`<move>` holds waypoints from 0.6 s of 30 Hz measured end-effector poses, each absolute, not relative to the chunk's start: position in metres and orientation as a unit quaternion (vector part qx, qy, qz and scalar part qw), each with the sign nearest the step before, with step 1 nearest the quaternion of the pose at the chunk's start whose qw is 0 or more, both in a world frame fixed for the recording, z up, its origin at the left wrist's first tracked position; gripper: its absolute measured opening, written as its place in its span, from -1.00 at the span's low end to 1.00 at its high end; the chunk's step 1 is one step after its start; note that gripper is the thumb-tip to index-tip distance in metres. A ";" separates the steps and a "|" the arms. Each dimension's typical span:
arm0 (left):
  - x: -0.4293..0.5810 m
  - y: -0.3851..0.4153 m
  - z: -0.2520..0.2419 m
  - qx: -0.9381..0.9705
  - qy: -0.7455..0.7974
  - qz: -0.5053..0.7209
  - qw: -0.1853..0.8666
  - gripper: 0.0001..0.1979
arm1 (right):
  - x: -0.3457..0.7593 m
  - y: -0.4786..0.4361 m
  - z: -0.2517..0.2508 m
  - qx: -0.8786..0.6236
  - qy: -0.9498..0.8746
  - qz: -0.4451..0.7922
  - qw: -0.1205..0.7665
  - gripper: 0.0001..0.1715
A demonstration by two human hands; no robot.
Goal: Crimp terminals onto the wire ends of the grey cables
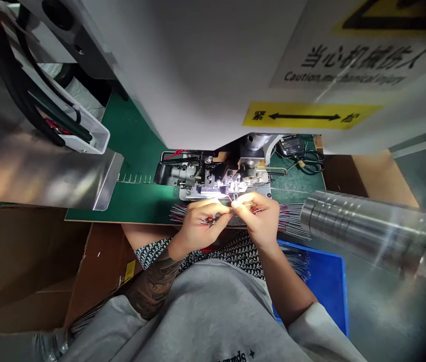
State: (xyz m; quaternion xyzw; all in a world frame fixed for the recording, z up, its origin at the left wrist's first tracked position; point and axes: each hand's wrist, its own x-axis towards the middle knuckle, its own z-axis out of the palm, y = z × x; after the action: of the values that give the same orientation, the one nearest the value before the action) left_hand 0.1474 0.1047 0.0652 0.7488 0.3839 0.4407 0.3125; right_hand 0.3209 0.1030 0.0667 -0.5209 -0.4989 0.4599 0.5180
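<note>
Both hands meet at the front of a lit crimping machine on the green table. My left hand is closed in a pinch, with several thin wires showing between its fingers. Close against it, my right hand pinches wires too, their red and blue ends pointing into the lit tooling. Some wire ends stick out past its curled fingers. Bundles of grey wires with reddish ends lie along the table edge on both sides, a left bundle and a right bundle. The exact fingertip contact is too small to make out.
The white machine housing with caution labels hangs overhead. At left, a metal guide plate feeds a terminal strip. A shiny metal cylinder juts in from the right. Below are a blue bin and a cardboard box.
</note>
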 end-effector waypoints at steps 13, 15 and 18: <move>0.155 0.108 0.065 0.739 0.413 0.492 0.204 -0.94 | 0.314 0.107 0.069 -0.549 -0.483 0.418 0.539 -0.73; 0.157 0.108 0.065 0.738 0.423 0.490 0.193 -0.93 | 0.310 0.105 0.069 -0.557 -0.471 0.405 0.552 -0.68; 0.159 0.108 0.066 0.734 0.439 0.477 0.201 -0.90 | 0.306 0.105 0.070 -0.562 -0.450 0.408 0.562 -0.54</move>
State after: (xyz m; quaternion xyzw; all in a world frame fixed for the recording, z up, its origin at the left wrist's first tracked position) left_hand 0.1589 0.1075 0.0662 0.7342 0.4393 0.4772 0.2007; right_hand 0.3064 0.1050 0.0700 -0.5618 -0.4502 0.4076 0.5617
